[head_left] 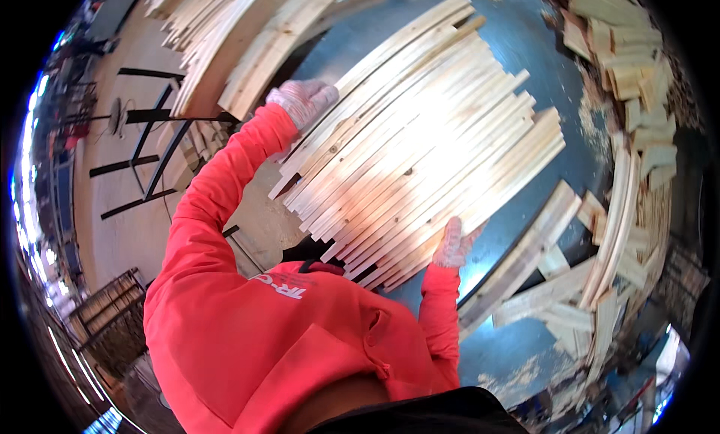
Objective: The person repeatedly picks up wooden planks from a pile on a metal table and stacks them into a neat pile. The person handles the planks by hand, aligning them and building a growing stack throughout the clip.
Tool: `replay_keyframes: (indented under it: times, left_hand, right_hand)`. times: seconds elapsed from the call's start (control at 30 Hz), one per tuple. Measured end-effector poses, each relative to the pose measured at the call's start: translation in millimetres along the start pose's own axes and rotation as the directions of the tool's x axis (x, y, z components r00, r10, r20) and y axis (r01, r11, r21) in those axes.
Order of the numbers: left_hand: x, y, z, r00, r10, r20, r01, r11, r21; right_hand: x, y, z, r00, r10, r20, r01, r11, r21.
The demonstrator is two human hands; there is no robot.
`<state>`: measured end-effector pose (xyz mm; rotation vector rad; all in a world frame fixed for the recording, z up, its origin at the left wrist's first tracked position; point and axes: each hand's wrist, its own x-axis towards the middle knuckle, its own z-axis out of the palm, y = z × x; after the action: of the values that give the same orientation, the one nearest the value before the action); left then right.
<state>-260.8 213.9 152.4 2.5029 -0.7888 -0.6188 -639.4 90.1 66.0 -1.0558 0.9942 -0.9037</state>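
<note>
Running lengthwise lower-left to upper-right: pale wooden strips (412, 160).

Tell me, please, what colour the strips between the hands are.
Pale yellow strips with brown knots; head view.

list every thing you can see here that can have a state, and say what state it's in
wooden strips, side by side, ends uneven
left grip, curled at the wooden strips' left edge
right grip, thumb apart, at their right edge
boards at upper left, stacked
wood scraps at right, heaped loosely
sawdust, scattered
red sleeves, creased
</note>
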Motion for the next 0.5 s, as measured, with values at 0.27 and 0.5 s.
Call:
replay_keyframes:
  times: [0.27, 0.5]
  left_hand:
    - [20, -6, -45, 0.956, -0.07, -0.286, 0.283, 0.487, 0.827]
    - [-41, 27, -93, 0.753, 0.336, -0.566, 0.441, 0.38, 0.813]
  right_hand:
    - [0, -7, 1, 0.992, -0.06, 0.111, 0.069, 0.995, -0.075]
    - [5, 21, 2, 0.995, -0.101, 0.014, 0.101, 0.993, -0.06]
